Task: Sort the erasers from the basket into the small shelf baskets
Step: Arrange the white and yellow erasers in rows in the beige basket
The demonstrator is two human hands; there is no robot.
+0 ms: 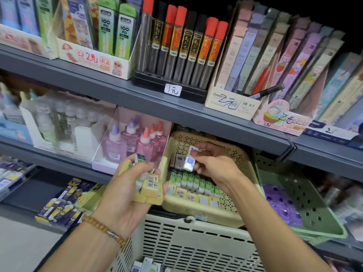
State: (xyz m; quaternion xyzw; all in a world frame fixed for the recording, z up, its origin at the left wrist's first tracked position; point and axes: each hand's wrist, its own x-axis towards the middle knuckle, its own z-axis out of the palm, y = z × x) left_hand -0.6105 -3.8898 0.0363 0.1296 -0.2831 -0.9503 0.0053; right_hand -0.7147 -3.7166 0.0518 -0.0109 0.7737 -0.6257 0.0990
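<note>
Head view: your right hand (211,163) pinches a light, rigid blue-and-white sleeved eraser (189,160) by its sides; your left hand (135,185) grips a stack of yellow erasers (152,186).

Both forearms were bare, with no sleeves in view. The left wrist wore a bracelet (105,230) of round brown wooden beads with one darker, metallic-looking bead among them.

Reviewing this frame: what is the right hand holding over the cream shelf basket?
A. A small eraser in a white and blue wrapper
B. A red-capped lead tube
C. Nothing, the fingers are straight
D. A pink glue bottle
A: the right hand pinches a white and blue eraser above the cream shelf basket, while the left hand holds a stack of yellow-wrapped erasers.
</note>
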